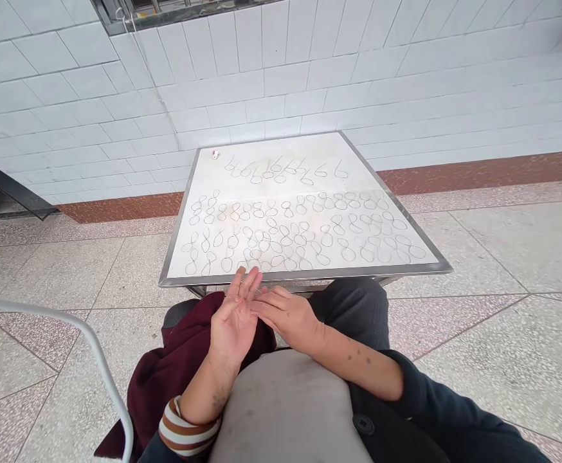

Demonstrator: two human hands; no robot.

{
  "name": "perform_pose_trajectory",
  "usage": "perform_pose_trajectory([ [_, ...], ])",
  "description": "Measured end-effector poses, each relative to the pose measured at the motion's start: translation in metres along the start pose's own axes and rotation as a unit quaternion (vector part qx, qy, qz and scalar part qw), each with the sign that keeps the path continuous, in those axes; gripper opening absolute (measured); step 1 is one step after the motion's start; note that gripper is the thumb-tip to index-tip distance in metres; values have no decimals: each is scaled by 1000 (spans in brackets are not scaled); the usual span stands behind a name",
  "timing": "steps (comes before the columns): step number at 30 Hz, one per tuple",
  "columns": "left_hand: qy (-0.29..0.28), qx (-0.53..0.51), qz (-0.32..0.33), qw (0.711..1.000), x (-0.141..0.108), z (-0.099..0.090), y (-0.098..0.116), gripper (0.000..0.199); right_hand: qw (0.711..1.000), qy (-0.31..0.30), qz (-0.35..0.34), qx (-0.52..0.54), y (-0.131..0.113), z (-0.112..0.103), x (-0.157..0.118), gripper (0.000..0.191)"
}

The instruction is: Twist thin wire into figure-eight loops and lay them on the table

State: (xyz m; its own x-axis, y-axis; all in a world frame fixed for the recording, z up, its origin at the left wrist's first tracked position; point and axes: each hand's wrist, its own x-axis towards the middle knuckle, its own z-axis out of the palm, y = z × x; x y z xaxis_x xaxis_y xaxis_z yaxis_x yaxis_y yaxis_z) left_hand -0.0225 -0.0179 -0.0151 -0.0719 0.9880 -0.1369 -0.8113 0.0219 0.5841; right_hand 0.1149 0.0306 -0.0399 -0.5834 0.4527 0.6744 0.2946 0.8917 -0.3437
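Observation:
My left hand [235, 321] is held palm up over my lap, just off the table's near edge. Its fingers are stretched out, and one fingertip wears a tan covering. My right hand [293, 316] comes across from the right, its fingers pressed together against the fingers of the left. A thin line seems to show between the hands, too fine to make out. In front lies a white table [262, 143] with a grey metal rim. Rows of thin dark figure-eight loops [287, 209] cover its nearer part. Farther back are several thin shapes like a six [341, 170].
A small red and white item [215, 154] sits at the table's far left corner. Behind stands a white tiled wall [281, 83]. A pale curved tube [92, 341] arches at my left. Dark red cloth [153, 379] lies over my left leg.

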Motion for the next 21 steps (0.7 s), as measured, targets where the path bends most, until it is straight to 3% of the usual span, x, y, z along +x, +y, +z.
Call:
perform_pose_trajectory([
  [5,24,-27,-36,999,6,0,1,41,998,0,-8,60,1,-2,-4,16],
  [8,21,-52,-49,997,8,-3,6,42,987,32,91,129,5,-4,-7,12],
  [10,13,-66,-58,996,9,-5,9,46,959,34,209,187,8,-5,-9,10],
  [12,9,-77,-62,995,10,-8,11,49,909,2,320,268,9,-4,-8,13],
  [14,5,-82,-62,995,11,-10,11,48,853,-37,387,348,8,-3,-7,19],
  [17,2,-75,-62,995,11,-12,9,42,814,-66,411,405,5,2,-7,23],
  [21,7,-51,-66,996,11,-13,6,43,815,-72,417,397,3,9,-8,23],
])
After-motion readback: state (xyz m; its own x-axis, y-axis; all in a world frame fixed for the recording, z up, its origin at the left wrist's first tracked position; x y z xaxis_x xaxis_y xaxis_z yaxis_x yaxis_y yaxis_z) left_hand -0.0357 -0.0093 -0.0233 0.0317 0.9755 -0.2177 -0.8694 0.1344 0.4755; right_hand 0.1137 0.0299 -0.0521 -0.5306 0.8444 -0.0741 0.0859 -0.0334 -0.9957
